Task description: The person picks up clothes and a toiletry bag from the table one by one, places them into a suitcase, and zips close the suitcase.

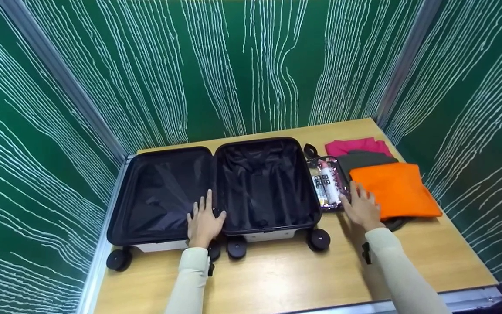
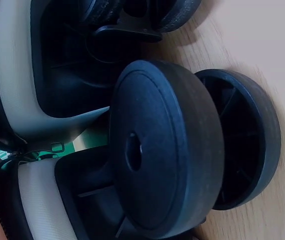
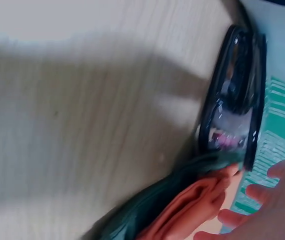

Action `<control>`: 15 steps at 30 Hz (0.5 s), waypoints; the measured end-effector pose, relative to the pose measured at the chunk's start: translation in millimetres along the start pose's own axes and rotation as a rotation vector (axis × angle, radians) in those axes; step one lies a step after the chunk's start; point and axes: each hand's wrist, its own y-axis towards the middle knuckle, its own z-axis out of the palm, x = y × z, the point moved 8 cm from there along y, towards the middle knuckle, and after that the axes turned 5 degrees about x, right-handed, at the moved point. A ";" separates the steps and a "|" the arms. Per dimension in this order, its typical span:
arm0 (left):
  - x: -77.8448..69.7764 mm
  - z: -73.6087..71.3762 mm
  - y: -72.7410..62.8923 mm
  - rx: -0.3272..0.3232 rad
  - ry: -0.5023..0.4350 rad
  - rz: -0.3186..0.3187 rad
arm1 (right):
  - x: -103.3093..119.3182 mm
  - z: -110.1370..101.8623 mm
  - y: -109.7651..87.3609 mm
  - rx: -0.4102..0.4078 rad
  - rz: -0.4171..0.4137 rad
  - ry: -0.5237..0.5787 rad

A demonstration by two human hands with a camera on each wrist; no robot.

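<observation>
A suitcase (image 1: pixel 259 187) lies spread open on the table, both dark-lined halves facing up and holding nothing. My left hand (image 1: pixel 205 223), fingers extended, is at the front edge of the left half beside the middle seam. Its wrist view shows a black suitcase wheel (image 2: pixel 147 150) close up, with only a sliver of the hand. Over at the right, my right hand (image 1: pixel 362 209) has its fingers spread between a clear toiletry bag (image 1: pixel 343 173) and a folded orange cloth (image 1: pixel 392 187), holding nothing. Inside the bag are a white bottle (image 1: pixel 330 185) and other small items.
Behind the orange cloth lie a dark grey folded cloth (image 1: pixel 366 159) and a pink one (image 1: pixel 353 146). Green walls with white wavy lines enclose the wooden table (image 1: pixel 273 279) at the back and sides. A metal rail (image 1: pixel 347 308) runs along its front edge.
</observation>
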 end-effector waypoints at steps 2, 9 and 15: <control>0.4 0.7 0.3 0.000 0.000 0.001 | -8.5 -1.4 -2.1 0.003 0.017 0.006; 1.1 2.0 1.6 -0.010 -0.005 0.012 | -36.5 -5.5 -7.6 0.043 0.073 -0.011; 2.3 1.4 2.0 -0.009 -0.003 0.006 | -53.0 -7.4 -10.0 0.044 0.096 -0.006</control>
